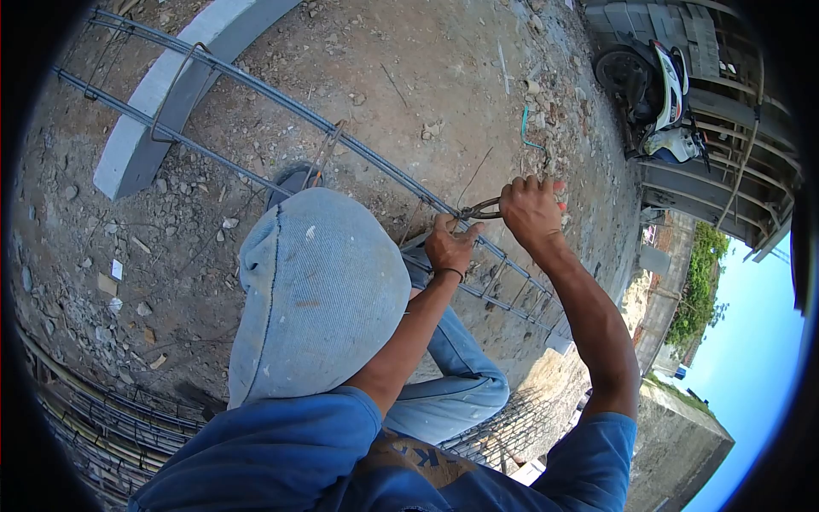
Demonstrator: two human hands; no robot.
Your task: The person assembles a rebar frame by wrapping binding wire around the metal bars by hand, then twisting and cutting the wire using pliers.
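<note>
My right hand (532,210) is closed around the red-tipped handles of tying pincers (485,206). Their jaws meet the long steel rebar (384,167) of a cage, where a thin tie wire (475,177) sticks up. Just below the jaws, my left hand (450,247) grips the rebar at the same joint, its fingers bent and partly hidden. A bent steel stirrup (326,154) crosses the bars farther left. The cage runs diagonally past my denim-covered knee (333,290).
A curved concrete beam (141,158) lies under the cage's far left end. Bundled rebar (111,427) lies at lower left. A parked motorbike (661,98) stands at upper right beside a slatted structure. Rubble and stones are scattered over the dirt ground (452,77).
</note>
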